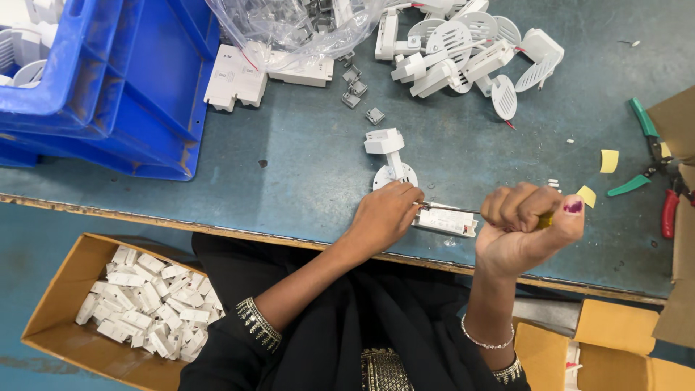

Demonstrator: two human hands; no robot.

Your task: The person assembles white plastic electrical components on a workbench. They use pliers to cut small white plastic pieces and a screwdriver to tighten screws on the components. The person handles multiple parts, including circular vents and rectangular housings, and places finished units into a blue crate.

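My left hand [384, 215] presses down on a small white rectangular plastic module [447, 219] at the near edge of the grey-blue table [304, 159]. My right hand [525, 228] is fisted around a screwdriver with a yellow handle [544, 219]. Its thin metal shaft [452, 209] runs left to the module by my left fingers. Just beyond my left hand lies a white plastic fitting with a round slotted base [391, 156].
A pile of white slotted fittings [470, 51] and a clear plastic bag [289, 29] lie at the back. Blue crates [108, 87] stand at the left. Green and red pliers [651, 166] lie at the right. A cardboard box of white parts [145, 304] sits below the table.
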